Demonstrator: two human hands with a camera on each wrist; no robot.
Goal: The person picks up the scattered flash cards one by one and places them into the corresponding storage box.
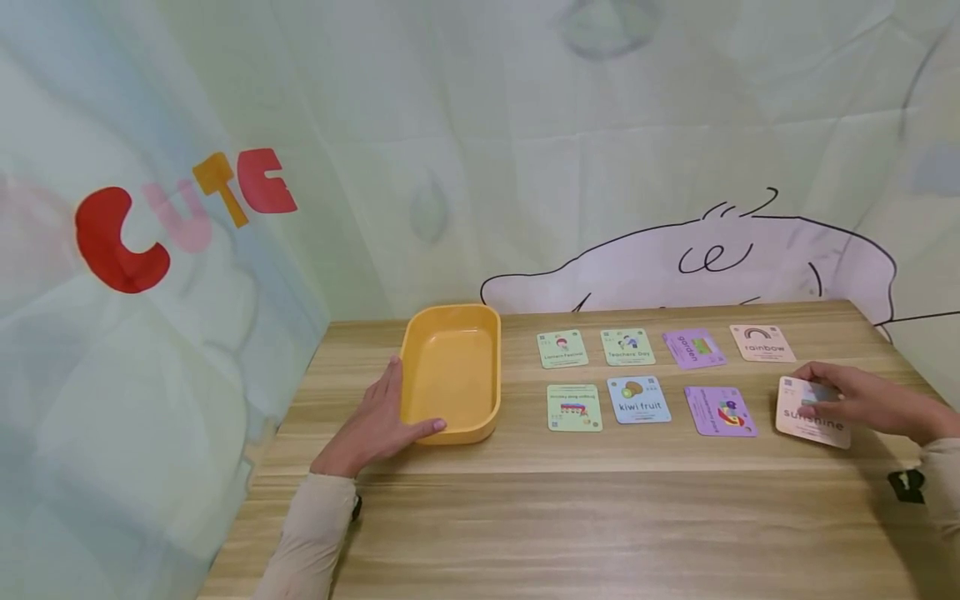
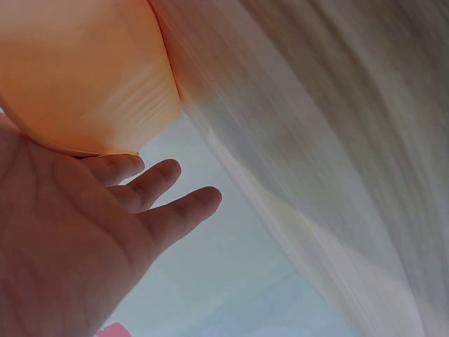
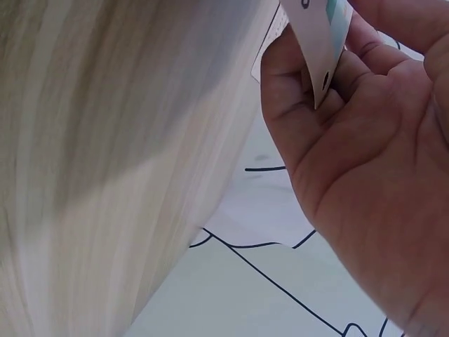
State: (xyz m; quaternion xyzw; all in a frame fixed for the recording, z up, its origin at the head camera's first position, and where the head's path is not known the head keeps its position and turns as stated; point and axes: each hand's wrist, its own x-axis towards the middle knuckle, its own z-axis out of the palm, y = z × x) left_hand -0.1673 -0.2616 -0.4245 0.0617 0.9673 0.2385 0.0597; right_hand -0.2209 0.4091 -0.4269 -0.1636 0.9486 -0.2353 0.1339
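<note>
My left hand (image 1: 378, 421) rests against the near left corner of a yellow tray (image 1: 497, 367), thumb over the front rim and straight fingers along the outer left side. In the left wrist view those fingers (image 2: 182, 214) reach out beside the tray's wall (image 2: 84, 77). At the right, my right hand (image 1: 862, 400) pinches a pale pink "sunshine" card (image 1: 813, 429) between thumb and fingers. The right wrist view shows this card (image 3: 319, 53) bent or tilted, its edge against the curled fingers. Just behind it lies a "rainbow" card (image 1: 763, 346).
Two rows of picture cards lie on the wooden table (image 1: 600, 525): Lantern Festival (image 1: 562, 350), Teachers' Day (image 1: 628, 348), garden (image 1: 693, 350), Dragon Boat Festival (image 1: 574, 410), kiwi fruit (image 1: 639, 402) and a purple card (image 1: 720, 412). A printed curtain (image 1: 450, 150) hangs behind.
</note>
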